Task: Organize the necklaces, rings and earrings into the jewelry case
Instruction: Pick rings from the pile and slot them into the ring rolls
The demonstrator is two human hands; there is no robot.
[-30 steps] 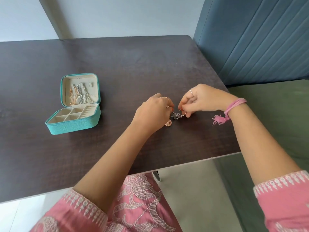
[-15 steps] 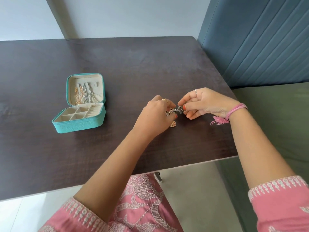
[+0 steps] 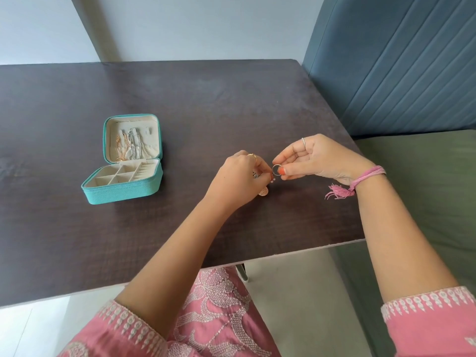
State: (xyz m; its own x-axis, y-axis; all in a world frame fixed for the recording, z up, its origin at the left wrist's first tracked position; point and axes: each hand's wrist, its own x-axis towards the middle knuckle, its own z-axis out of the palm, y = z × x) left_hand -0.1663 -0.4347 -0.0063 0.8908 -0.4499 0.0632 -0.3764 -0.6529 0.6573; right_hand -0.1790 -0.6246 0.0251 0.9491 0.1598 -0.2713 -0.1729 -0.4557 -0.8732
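Note:
A teal jewelry case (image 3: 121, 193) stands open on the dark table, left of my hands. Gold and silver necklaces (image 3: 130, 145) hang inside its raised lid; the divided tray below looks bare. My right hand (image 3: 316, 158) pinches a silver ring (image 3: 277, 169) between thumb and forefinger, just above the table. My left hand (image 3: 238, 177) is curled over a small dark silver piece (image 3: 255, 174) and holds it. A round rose-gold earring (image 3: 263, 191) peeks out under that hand, and tiny pink studs (image 3: 273, 179) sit between the hands.
The dark wooden table (image 3: 206, 104) ends close to my body and at the right. A blue padded panel (image 3: 399, 60) and a green seat (image 3: 425, 181) lie to the right. A pale wall stands behind the table.
My right hand has pulled the silver ring apart from the cluster and lifted it slightly to the right. My left hand stays over the remaining pieces. The camera has shifted a little.

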